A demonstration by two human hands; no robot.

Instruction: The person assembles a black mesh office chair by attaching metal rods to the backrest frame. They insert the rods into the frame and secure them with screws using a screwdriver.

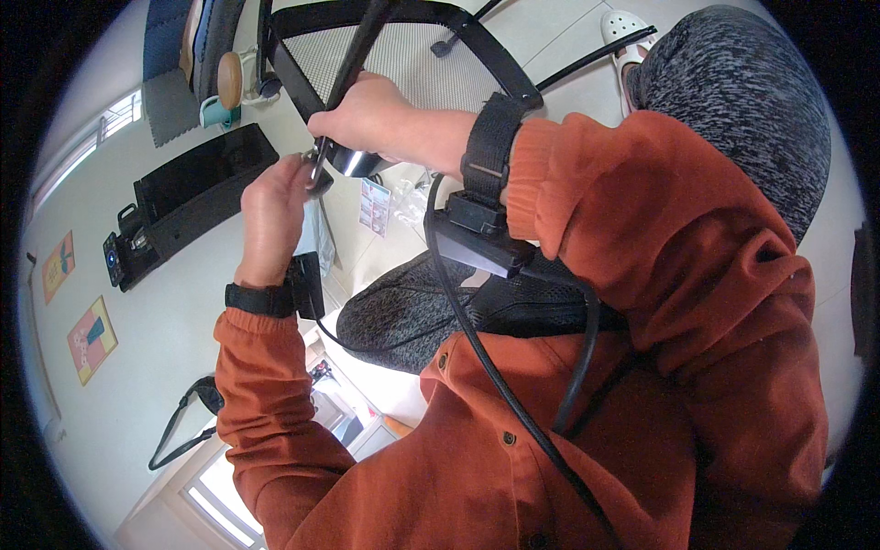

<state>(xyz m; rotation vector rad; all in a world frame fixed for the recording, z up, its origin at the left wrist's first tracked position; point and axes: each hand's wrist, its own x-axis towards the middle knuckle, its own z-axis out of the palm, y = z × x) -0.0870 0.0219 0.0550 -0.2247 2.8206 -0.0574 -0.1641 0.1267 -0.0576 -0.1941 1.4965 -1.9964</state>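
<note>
My right hand (369, 112) is wrapped round a long, dark, tilted bar (356, 57), which runs up out of the upper edge of the view. Close below it, my left hand (275, 215) pinches at the bar's lower end. A small shiny metal part shows at those fingertips, too small to name. Just under both hands sits a glossy black cylindrical part (353, 161). Behind the right hand is a grey mesh panel in a black frame (500, 57), which looks like part of a chair. Whether the bar joins that frame is hidden.
A black leg-like bar (600, 55) reaches right toward a white clog (625, 32). Printed paper (375, 207) and clear plastic (411, 206) lie on the tiled floor. At left are a black box-like unit (206, 174), a teal cup (215, 112) and a strap (183, 431). Cables hang across my front.
</note>
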